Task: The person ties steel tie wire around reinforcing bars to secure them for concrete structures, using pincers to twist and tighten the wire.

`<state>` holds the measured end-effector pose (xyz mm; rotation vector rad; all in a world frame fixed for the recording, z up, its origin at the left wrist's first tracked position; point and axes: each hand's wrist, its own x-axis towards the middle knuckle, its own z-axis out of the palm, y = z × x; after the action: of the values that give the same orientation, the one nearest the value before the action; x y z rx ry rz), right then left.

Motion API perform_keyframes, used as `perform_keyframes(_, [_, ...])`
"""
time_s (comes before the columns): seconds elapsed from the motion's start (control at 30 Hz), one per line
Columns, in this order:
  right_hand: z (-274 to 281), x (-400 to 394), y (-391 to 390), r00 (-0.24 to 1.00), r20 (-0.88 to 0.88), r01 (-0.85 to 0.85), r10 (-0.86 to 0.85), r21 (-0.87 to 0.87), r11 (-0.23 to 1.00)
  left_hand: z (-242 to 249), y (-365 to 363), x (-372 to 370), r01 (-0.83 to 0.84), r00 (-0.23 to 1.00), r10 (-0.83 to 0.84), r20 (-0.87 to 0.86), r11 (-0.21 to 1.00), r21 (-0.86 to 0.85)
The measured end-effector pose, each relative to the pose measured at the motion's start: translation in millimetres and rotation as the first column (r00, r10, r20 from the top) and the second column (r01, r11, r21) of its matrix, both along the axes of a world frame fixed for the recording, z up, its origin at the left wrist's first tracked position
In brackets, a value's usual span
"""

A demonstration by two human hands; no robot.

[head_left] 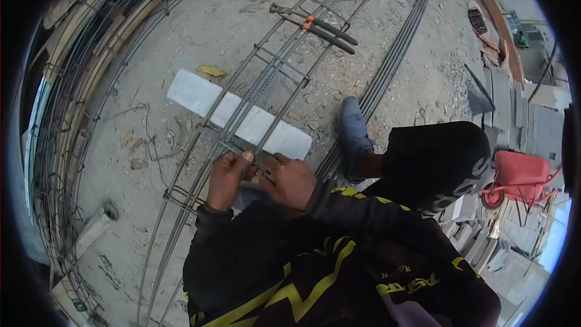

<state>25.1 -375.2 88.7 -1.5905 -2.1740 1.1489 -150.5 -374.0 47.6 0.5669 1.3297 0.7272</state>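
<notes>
A long rebar cage [260, 86], made of long bars with cross stirrups, runs diagonally beneath me. Both hands meet at one stirrup [219, 140] near my body. My left hand [226, 180] is closed, its thumb pressed against its fingers beside the bar. Fingers curled, my right hand [292, 183] works close to it at the same joint. Whatever sits between the fingertips is too small and covered to make out. Farther up, tying pincers [321, 30] with dark handles and orange marks lie across the cage.
A white block [196, 94] lies under the cage. Loose straight bars [399, 54] run along the right, beside my shoe [354, 130]. More rebar cages [66, 103] are stacked at left, near a pipe [94, 230]. A red wheelbarrow [523, 175] and grey slabs [499, 97] stand at right.
</notes>
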Motion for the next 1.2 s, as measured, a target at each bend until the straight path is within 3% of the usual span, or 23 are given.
perform_keyframes(0.07, [-12.3,-1.8,3.7,0.997,0.069,-0.053,0.042,0.155,0.986,-7.0,-2.5,-2.5,-0.019,0.999,0.019,0.049,1.000,0.001])
perform_keyframes(0.13, [-14.0,-2.0,9.1,0.981,-0.127,0.099,-0.144,-0.307,0.947,-10.8,-4.6,-3.3,-0.029,0.997,0.030,0.074,0.999,-0.021])
perform_keyframes(0.17, [-14.0,0.2,14.6,0.948,-0.167,0.149,-0.272,-0.522,0.840,-11.4,-3.8,-3.8,-0.027,0.997,0.029,0.074,0.999,-0.023])
perform_keyframes(0.2, [-12.0,4.3,24.3,0.825,-0.206,0.143,-0.525,-0.824,0.549,-11.5,-3.8,-3.8,-0.019,0.997,0.020,0.076,1.000,-0.022])
perform_keyframes(0.3, [-26.3,10.1,17.9,0.591,-0.099,0.001,-0.801,-0.992,0.123,-14.9,-5.0,-4.0,-0.016,0.998,0.018,0.067,0.999,-0.035])
perform_keyframes(0.33, [-29.0,12.6,22.8,0.638,-0.098,-0.018,-0.764,-0.993,0.113,-13.2,-4.2,-3.0,-0.013,0.998,0.014,0.061,1.000,-0.019])
perform_keyframes(0.37, [-26.8,21.5,27.1,0.863,-0.202,0.103,-0.464,-0.828,0.551,-12.2,-6.1,-1.0,0.001,1.000,0.000,0.029,1.000,-0.020])
perform_keyframes(0.4, [-15.6,26.9,37.2,0.989,-0.105,0.039,-0.102,-0.480,0.877,-11.4,-6.8,-1.4,0.005,1.000,-0.006,-0.011,1.000,-0.019])
perform_keyframes(0.43, [-0.3,30.6,47.6,0.967,0.161,-0.186,0.196,-0.075,0.980,-10.1,-8.2,-1.8,0.004,0.998,-0.005,-0.055,1.000,-0.024])
perform_keyframes(0.47, [33.7,29.4,69.9,0.947,0.298,-0.093,0.120,-0.104,0.990,-7.3,-8.5,-0.6,0.009,0.994,-0.011,-0.109,1.000,-0.017])
perform_keyframes(0.5, [28.4,44.8,91.2,0.989,0.139,-0.059,0.053,0.036,0.998,-7.2,-9.7,-1.3,0.040,0.989,-0.042,-0.144,0.999,-0.014])
perform_keyframes(0.53, [42.9,51.9,119.0,0.996,0.058,0.076,-0.074,-0.041,0.996,-8.1,-10.0,-2.2,0.067,0.981,-0.067,-0.180,0.998,-0.009])
perform_keyframes(0.6, [23.3,79.9,173.7,0.982,0.085,0.129,-0.168,0.348,0.929,-7.7,-10.2,-0.7,0.071,0.973,-0.064,-0.221,0.997,0.026])
perform_keyframes(0.63, [17.1,92.5,196.6,0.946,0.251,0.042,-0.203,0.528,0.848,-8.0,-9.9,-0.3,0.059,0.978,-0.050,-0.203,0.998,0.034])
perform_keyframes(0.67, [7.0,101.5,212.6,0.894,0.379,-0.011,-0.237,0.550,0.835,-9.7,-10.5,0.3,0.041,0.982,-0.033,-0.185,0.998,0.041])
perform_keyframes(0.7, [-5.4,109.7,225.4,0.823,0.499,-0.067,-0.270,0.559,0.827,-11.4,-11.0,1.0,0.021,0.986,-0.014,-0.164,0.999,0.039])
perform_keyframes(0.8, [-44.0,138.8,252.9,0.793,0.583,-0.151,-0.178,0.471,0.869,-12.7,-11.4,0.6,0.033,0.991,-0.025,-0.134,0.998,0.055])
perform_keyframes(0.9, [-57.3,151.5,274.7,0.762,0.644,-0.358,-0.067,0.505,0.785,-11.9,-10.2,1.3,0.010,0.994,-0.001,-0.108,0.997,0.078])
perform_keyframes(1.0, [-28.7,134.6,296.7,0.780,0.624,-0.153,-0.048,0.265,0.952,-9.2,-11.1,-0.9,0.007,0.992,0.006,-0.130,0.995,0.095])
perform_keyframes(1.07, [-11.1,123.3,297.2,0.965,0.246,0.087,-0.092,0.030,0.996,-10.6,-13.2,0.5,0.021,0.989,-0.007,-0.147,0.995,0.097])
perform_keyframes(1.1, [-5.2,118.2,297.0,0.986,0.042,0.165,-0.161,-0.119,0.979,-14.8,-13.7,0.6,0.027,0.987,-0.011,-0.159,0.994,0.102])
perform_keyframes(1.13, [-4.1,113.7,287.3,0.973,-0.106,0.188,-0.204,-0.146,0.971,-16.3,-12.9,0.6,0.037,0.985,-0.018,-0.171,0.993,0.109])
perform_keyframes(1.2, [-2.1,116.0,280.0,0.904,-0.303,0.151,-0.302,-0.434,0.888,-13.1,-12.9,0.6,0.039,0.984,-0.018,-0.180,0.993,0.114])
